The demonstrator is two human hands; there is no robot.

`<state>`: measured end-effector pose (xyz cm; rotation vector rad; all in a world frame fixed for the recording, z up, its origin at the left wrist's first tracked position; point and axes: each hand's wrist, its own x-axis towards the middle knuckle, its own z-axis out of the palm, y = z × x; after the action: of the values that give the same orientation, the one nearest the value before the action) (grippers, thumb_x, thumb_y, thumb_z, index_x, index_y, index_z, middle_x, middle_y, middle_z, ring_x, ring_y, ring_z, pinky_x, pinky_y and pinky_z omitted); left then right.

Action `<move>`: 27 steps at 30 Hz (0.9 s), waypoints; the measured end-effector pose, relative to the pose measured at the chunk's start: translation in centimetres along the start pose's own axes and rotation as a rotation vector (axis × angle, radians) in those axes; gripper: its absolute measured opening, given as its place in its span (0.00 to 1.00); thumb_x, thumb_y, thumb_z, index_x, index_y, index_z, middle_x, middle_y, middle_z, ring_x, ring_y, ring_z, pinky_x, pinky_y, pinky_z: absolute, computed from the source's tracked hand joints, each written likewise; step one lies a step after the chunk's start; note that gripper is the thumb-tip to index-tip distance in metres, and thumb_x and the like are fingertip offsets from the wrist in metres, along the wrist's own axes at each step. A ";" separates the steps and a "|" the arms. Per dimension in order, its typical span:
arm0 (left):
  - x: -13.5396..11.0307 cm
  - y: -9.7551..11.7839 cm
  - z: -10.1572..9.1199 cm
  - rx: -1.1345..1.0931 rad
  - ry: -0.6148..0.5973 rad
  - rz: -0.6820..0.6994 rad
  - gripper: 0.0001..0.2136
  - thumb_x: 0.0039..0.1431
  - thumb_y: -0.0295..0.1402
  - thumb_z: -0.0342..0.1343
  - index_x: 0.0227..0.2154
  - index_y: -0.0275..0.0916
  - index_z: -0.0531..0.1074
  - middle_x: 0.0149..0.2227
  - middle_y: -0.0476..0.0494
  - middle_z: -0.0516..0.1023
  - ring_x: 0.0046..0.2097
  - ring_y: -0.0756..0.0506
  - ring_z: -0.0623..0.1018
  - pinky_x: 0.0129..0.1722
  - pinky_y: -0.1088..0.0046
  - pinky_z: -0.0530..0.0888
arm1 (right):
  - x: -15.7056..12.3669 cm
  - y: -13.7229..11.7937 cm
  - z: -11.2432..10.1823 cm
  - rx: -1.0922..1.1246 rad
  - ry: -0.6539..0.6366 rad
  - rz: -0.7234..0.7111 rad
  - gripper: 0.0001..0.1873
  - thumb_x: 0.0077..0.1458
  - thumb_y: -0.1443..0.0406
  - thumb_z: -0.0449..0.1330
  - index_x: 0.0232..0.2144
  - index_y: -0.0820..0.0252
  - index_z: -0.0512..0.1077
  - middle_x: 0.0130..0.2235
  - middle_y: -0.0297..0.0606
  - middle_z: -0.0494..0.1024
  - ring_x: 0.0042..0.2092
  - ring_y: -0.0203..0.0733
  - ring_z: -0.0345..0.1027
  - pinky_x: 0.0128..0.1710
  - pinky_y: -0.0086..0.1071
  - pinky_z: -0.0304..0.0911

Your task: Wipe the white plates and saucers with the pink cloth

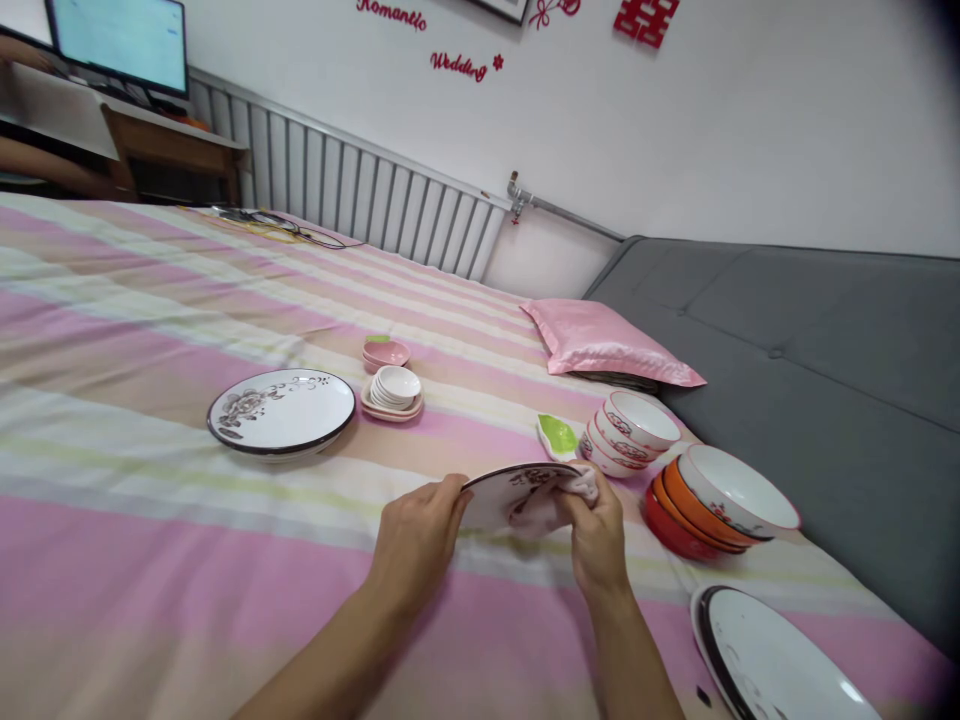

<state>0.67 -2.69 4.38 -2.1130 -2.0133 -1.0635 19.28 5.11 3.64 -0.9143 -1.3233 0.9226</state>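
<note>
Between my hands a white plate (491, 502) with a dark rim and a brown flower print is held tilted above the bed. My left hand (421, 532) is closed on its left edge. At the plate's right side my right hand (598, 530) grips a pale cloth (541, 512), pressed against the plate's face and rim. To the left, a similar flowered plate (289, 412) lies on top of at least one other. Beyond my right hand sit a stack of small white bowls (626, 432) and a green leaf-shaped dish (557, 436).
Larger bowls (716, 500) in white, orange and red are stacked at the right, with more plates (780, 660) nearer. Small white dishes (394, 388) and pink dishes (386, 353) stand mid-bed. A pink pillow (607, 340) lies by the grey headboard (780, 330). Cables (281, 225) lie farther back.
</note>
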 end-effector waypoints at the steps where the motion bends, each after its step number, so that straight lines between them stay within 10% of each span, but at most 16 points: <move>1: 0.0 0.0 0.0 -0.039 0.094 0.052 0.09 0.64 0.32 0.43 0.37 0.41 0.68 0.27 0.49 0.77 0.30 0.48 0.76 0.27 0.76 0.64 | 0.0 0.1 0.1 0.026 -0.002 0.024 0.13 0.42 0.70 0.58 0.34 0.59 0.67 0.29 0.30 0.68 0.31 0.35 0.59 0.31 0.26 0.56; 7: -0.2 0.0 0.0 -0.244 0.335 0.265 0.09 0.62 0.26 0.46 0.43 0.39 0.66 0.33 0.48 0.78 0.31 0.52 0.76 0.30 0.80 0.67 | -0.7 -0.3 1.4 0.013 -0.125 0.096 0.11 0.41 0.71 0.56 0.32 0.59 0.67 0.28 0.30 0.68 0.31 0.36 0.60 0.31 0.26 0.57; 27: -0.2 1.3 -1.3 -0.067 -0.047 0.316 0.09 0.62 0.26 0.40 0.35 0.40 0.65 0.27 0.51 0.71 0.27 0.49 0.69 0.25 0.75 0.61 | -2.7 -4.3 2.2 -0.366 -0.311 -0.275 0.08 0.45 0.72 0.53 0.30 0.58 0.65 0.28 0.33 0.67 0.30 0.37 0.61 0.29 0.29 0.58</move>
<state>1.33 -3.66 5.81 -2.4050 -1.6042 -1.0481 17.12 1.05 6.66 -0.8544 -1.8770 0.6338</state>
